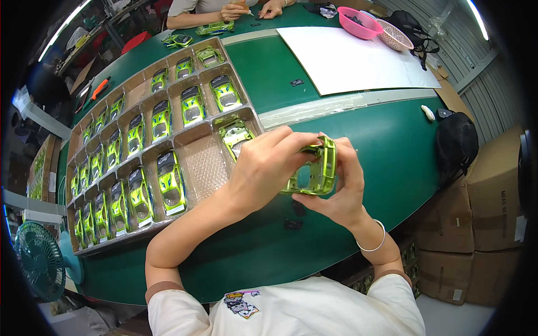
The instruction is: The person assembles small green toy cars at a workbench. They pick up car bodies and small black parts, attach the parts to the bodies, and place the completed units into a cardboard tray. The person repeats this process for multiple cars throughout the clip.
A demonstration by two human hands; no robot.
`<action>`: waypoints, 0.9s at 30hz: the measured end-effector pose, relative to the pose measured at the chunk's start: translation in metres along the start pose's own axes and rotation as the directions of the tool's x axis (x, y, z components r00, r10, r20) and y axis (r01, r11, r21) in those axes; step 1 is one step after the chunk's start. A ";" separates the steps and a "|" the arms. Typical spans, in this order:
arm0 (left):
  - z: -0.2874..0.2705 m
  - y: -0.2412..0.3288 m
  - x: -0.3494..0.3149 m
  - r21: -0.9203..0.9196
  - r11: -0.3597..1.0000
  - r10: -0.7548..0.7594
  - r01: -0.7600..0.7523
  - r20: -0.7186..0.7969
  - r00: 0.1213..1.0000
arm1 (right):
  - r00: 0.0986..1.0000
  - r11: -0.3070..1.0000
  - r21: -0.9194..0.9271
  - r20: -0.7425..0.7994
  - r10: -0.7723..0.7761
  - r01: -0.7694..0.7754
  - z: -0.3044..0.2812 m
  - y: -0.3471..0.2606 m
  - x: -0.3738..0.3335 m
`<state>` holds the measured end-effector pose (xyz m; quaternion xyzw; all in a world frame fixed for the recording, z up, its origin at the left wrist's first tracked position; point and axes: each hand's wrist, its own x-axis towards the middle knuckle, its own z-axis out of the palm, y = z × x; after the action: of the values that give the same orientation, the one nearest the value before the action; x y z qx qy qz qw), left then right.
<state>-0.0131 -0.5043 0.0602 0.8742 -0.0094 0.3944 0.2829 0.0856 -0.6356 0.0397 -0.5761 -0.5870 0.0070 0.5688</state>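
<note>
Between my two hands I hold a bright green toy car body [325,175], raised above the green table and tilted so that its hollow side and window openings show. My left hand [264,161] is closed on its left and upper edge, with the fingertips partly hidden. My right hand [346,197] grips it from the right, thumb under the lower edge and fingers around the far side. Beside my left hand, another green car body [234,134] lies in a compartment of the large divided tray [204,168]. Small black parts [293,224] lie on the table below my hands.
Rows of green toy cars [170,182] fill much of the tray. A white board [358,61], a pink basin [360,23] and a black bag [457,140] lie beyond. Across the table sits another person [193,19]. A fan [39,260] stands left, cartons [493,196] right.
</note>
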 end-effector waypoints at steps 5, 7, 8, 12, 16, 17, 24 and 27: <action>0.000 -0.010 -0.003 -0.183 0.981 0.046 -0.062 -0.089 0.995 | 0.997 0.997 0.033 -0.030 -0.068 0.069 -0.003 -0.011 0.012; -0.004 -0.006 -0.004 -0.638 0.762 -0.206 0.109 -0.079 0.975 | 0.996 0.952 0.296 -0.003 0.085 -0.080 -0.008 -0.013 0.015; -0.003 -0.012 -0.003 -0.728 0.686 -0.119 0.004 -0.107 0.987 | 0.987 0.897 0.416 0.012 0.162 -0.152 -0.012 -0.014 0.016; -0.014 -0.019 0.001 -0.693 0.700 0.110 -0.172 -0.133 0.985 | 0.961 0.931 0.239 0.078 0.266 -0.277 -0.015 -0.029 0.029; -0.018 -0.017 0.002 -0.506 0.825 0.120 -0.252 -0.279 0.953 | 0.987 0.988 0.053 -0.047 0.151 -0.148 0.006 -0.038 0.028; -0.018 -0.016 0.001 -0.501 0.830 0.103 -0.244 -0.292 0.951 | 0.984 0.986 0.039 -0.061 0.167 -0.165 0.010 -0.040 0.026; -0.024 -0.016 -0.006 -0.650 0.759 -0.127 -0.050 -0.222 0.967 | 0.940 0.876 0.367 -0.007 0.340 -0.314 0.011 -0.037 0.041; -0.018 -0.019 -0.006 -0.677 0.728 -0.072 -0.110 -0.235 0.969 | 0.977 0.897 0.392 0.021 0.212 -0.203 0.008 -0.037 0.055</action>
<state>-0.0250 -0.4804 0.0558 0.6524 -0.1284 0.4707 0.5800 0.0734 -0.6050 0.0979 -0.5101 -0.5023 0.1783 0.6751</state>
